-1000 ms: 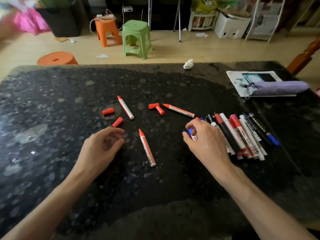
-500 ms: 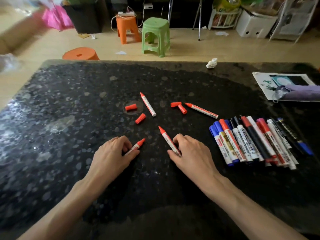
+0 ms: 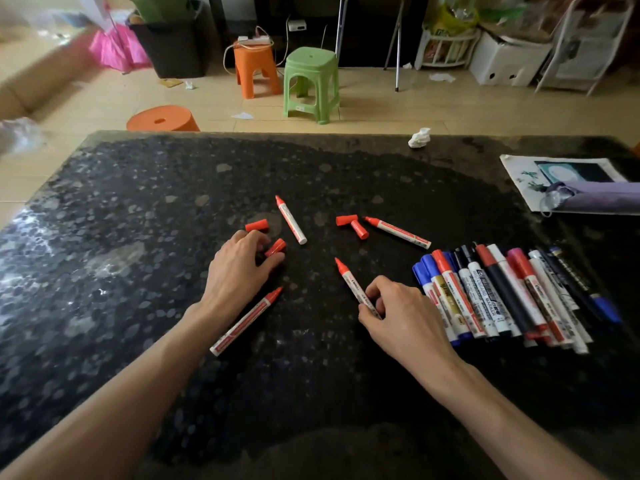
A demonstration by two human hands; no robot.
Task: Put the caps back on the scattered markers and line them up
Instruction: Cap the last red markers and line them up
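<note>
Since a moment ago my left hand (image 3: 239, 268) has dropped its marker (image 3: 246, 321) on the counter (image 3: 104, 271) and curls, empty, around a cap (image 3: 275, 247), while my right hand (image 3: 401, 315) pinches another marker (image 3: 353, 285); I should bring cap straight onto that tip, then press.

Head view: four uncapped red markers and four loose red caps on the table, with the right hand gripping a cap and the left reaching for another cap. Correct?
Not quite. In the head view the right hand grips an uncapped red marker, not a cap. The rest stands: four uncapped markers, four loose red caps, and the left hand at a red cap on the table.
</note>
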